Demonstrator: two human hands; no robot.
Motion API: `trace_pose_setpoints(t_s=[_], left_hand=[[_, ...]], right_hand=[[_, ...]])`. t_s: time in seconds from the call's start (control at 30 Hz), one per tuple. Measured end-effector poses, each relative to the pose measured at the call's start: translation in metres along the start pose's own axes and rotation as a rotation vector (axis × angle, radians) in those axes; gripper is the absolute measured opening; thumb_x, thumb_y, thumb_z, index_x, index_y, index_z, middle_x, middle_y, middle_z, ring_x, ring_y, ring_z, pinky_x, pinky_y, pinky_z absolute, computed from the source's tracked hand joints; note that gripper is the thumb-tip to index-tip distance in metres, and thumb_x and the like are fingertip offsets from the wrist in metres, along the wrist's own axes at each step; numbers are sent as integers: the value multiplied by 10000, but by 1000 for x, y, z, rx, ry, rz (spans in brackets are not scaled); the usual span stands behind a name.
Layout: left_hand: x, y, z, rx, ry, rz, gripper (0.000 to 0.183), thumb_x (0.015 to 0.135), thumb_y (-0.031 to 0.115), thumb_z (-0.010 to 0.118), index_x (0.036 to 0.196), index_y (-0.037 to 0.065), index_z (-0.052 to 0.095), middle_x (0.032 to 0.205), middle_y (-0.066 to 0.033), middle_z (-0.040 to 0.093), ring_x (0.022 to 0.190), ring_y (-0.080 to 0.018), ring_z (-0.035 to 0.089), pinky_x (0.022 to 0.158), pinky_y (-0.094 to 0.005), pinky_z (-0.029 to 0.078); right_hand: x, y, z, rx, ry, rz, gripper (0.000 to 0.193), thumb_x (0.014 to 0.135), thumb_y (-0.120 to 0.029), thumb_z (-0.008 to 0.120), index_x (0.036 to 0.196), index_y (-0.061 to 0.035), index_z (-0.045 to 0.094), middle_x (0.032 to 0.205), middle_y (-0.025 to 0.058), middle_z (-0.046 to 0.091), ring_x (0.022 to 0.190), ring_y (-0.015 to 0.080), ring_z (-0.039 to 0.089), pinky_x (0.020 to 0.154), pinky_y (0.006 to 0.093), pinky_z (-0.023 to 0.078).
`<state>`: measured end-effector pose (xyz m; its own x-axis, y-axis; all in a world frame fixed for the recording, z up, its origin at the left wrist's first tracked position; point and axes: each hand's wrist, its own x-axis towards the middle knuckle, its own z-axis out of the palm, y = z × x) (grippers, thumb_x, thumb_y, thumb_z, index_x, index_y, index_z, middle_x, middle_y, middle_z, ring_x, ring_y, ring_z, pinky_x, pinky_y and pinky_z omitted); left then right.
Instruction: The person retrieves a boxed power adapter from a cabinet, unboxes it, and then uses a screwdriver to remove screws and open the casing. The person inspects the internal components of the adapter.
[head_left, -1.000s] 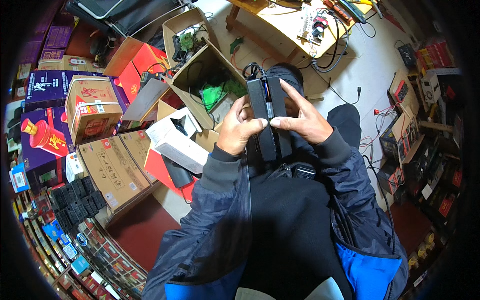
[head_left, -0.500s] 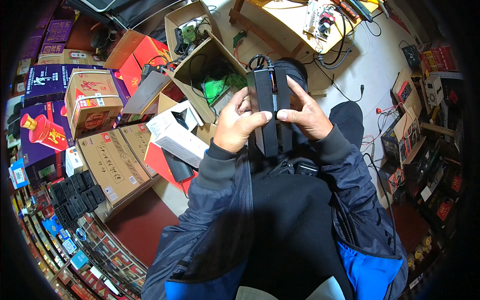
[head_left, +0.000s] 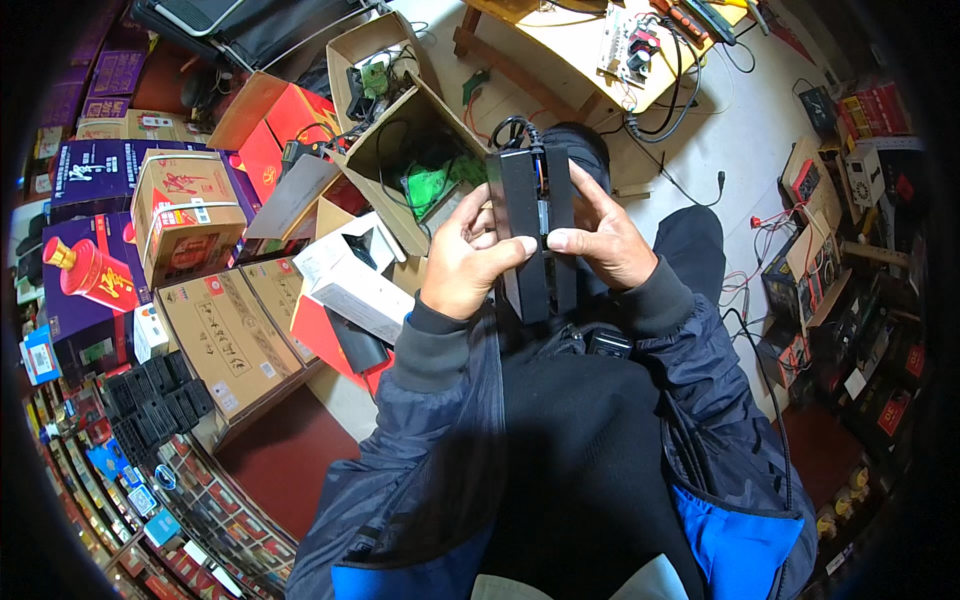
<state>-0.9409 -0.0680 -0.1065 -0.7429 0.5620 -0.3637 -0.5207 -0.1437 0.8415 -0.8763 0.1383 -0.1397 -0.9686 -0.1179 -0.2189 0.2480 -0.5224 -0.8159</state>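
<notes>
Between both hands, above my lap, is a black power adapter [head_left: 515, 240], stood long-ways away from me. Its casing is parted along the middle, and a board with wires and small parts shows in the gap. A black cable [head_left: 520, 127] loops out at the far end. My left hand [head_left: 465, 255] grips the left half of the casing, thumb on top near the gap and fingers around the outer side. On the right half, my right hand [head_left: 608, 245] presses with its thumb, its index finger stretched along the far end. The undersides of both hands are hidden.
An open cardboard box [head_left: 400, 130] with a green item and cables stands ahead left, beside a white carton [head_left: 365, 290]. Stacked boxes [head_left: 225, 330] fill the left. A wooden table [head_left: 590, 50] with a circuit board and tools is far ahead. Wires and devices [head_left: 800, 270] lie right.
The adapter and both hands have shifted slightly toward me and to the left. Both hands keep their hold, and the casing stays parted.
</notes>
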Motion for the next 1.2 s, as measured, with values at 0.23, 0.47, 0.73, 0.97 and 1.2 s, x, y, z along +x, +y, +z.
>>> trace_pose_setpoints(t_s=[0.23,0.47,0.73,0.97,1.2], left_hand=[[-1,1,-2,-57,-7,-20,764,838,11,743,1522,-73,414,1326,-149,628,1163,-187,645,1013,-323,528],[-1,9,-4,-92,-31,-72,727,851,29,711,1516,-56,428,1273,-123,654,1009,-139,638,871,-265,521],[4,10,-15,-212,-49,-115,719,846,49,714,1507,-40,444,1210,-58,662,687,3,447,542,-126,321],[1,12,-16,-305,-71,-118,617,895,83,732,1441,-58,481,1187,-81,677,784,4,566,562,-118,405],[2,15,-18,-363,-53,-144,510,967,64,672,1429,-53,491,1078,-58,648,626,19,416,516,-96,350]], right_hand=[[-1,0,-3,65,25,27,973,884,-23,791,1666,-31,211,1607,177,419,1457,259,432,1207,394,346],[-1,-2,-4,178,-15,29,898,914,-3,745,1660,-54,247,1583,160,459,1404,245,503,1159,383,419],[1,-2,-4,259,-4,47,839,919,-37,735,1634,-34,295,1457,154,586,1314,236,598,1131,381,466],[1,-2,-9,292,-25,57,674,972,-112,666,1570,4,378,1390,134,629,1247,215,646,1065,366,533],[1,2,-14,377,-25,58,578,1036,-181,581,1540,44,408,1440,179,595,1298,258,617,1103,424,508]])
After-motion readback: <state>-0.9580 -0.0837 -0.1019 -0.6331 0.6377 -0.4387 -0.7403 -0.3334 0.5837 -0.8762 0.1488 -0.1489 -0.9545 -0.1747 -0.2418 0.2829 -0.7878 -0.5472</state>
